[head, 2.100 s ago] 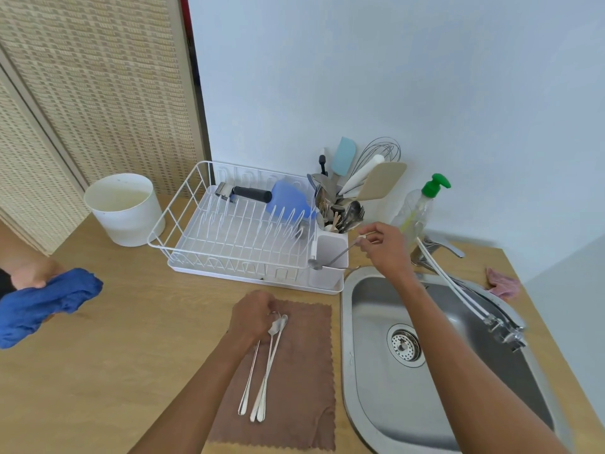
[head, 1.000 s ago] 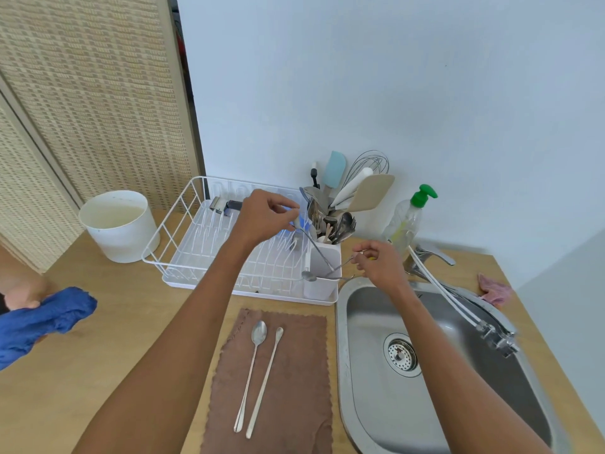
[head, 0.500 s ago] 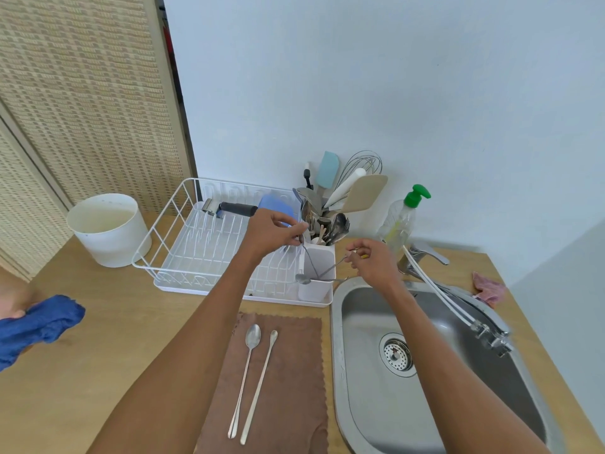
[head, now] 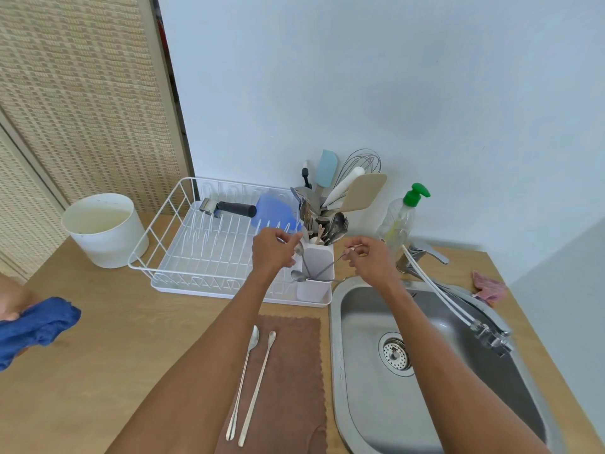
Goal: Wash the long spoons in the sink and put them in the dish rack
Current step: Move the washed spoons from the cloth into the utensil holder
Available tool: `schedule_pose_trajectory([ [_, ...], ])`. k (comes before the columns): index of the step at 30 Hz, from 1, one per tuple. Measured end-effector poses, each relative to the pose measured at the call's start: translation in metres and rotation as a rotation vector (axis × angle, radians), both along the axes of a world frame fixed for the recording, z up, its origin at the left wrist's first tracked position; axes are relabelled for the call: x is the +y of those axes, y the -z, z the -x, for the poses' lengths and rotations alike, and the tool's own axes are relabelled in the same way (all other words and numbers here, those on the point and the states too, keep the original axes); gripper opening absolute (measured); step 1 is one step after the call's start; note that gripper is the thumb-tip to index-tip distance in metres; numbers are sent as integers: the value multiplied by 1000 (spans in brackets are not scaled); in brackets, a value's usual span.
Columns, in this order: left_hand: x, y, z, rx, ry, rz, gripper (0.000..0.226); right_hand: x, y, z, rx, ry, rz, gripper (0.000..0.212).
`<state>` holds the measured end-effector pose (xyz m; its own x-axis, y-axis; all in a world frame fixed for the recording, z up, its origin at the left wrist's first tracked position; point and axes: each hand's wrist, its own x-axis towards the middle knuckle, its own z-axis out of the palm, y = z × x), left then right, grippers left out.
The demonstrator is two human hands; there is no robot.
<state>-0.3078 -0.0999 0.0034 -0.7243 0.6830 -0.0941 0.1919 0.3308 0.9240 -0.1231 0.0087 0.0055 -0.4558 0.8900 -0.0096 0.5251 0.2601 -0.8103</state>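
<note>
Head cam: L hand [head: 273,252] pinches one long spoon [head: 299,249] near its bowl. R hand [head: 370,258] pinches a second spoon [head: 330,265] by the handle tip. Both slant down in front of the white cutlery holder [head: 311,291] at the right end of the dish rack [head: 203,286], just beside the sink [head: 366,404]. Can't tell if they're inside the holder. Two more spoons [head: 244,378] lie side by side on a brown cloth [head: 294,371] on the table [head: 131,339].

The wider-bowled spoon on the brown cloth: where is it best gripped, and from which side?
Probably pinch the wider-bowled spoon by its thin handle, near the middle, from above and from the left: it lies flat on the brown cloth, and the narrower spoon lies close on its right.
</note>
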Motion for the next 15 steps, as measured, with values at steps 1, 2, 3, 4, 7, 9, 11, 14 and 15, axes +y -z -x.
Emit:
schedule_pose_trajectory([
  [1,1,1,0,5,6,5,34,0,0,1,4,2,-4,17],
  [2,2,2,0,5,14,5,34,0,1,2,7,6,-9,19],
  [3,2,3,0,5,20,5,35,-1,2,3,6,15,-12,20],
  [4,3,4,1,4,24,9,35,-1,2,4,3,25,-11,20],
  [7,2,8,3,-13,49,24,35,0,8,5,9,40,-9,19],
  [9,0,9,5,-4,70,37,36,-1,10,4,17,50,2,21],
  [11,-5,7,6,17,85,43,38,-5,11,0,46,87,40,24],
  [14,-26,10,11,61,64,-12,40,-22,20,-12,158,203,113,20],
  [15,-37,14,13,92,48,-34,41,-30,28,-17,171,233,127,18],
])
